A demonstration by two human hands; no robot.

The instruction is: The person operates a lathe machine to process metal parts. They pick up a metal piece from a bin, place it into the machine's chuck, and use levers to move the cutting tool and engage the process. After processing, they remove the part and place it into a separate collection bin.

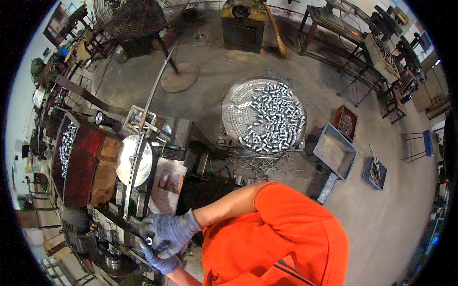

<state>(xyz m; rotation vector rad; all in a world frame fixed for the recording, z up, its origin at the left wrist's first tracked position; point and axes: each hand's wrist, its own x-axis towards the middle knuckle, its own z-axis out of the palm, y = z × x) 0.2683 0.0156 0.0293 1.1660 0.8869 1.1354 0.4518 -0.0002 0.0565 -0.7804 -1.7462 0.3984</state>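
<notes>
Both my hands wear grey-blue knit gloves and are close together at the lower left, beside the machine. My right hand (171, 232) reaches in from above with its fingers curled around a small shiny metal sleeve (149, 241). Just below it, my left hand (162, 261) has its fingers up against the same sleeve. The gloves hide most of the sleeve; only a bright round end shows. Near the hands, a long flat metal bar with holes (129, 200) slants over a pale round disc (128, 162). Next to the disc lies a sheet of printed paper (167, 185).
A large perforated round tray (234, 107) holds a heap of metal sleeves (276, 117). Beyond it stand a grey bin (334, 151), a red box (345, 121) and a blue box with rods (374, 174). A red hopper (83, 159) holds more sleeves at the left. A caged fan (129, 19) stands behind.
</notes>
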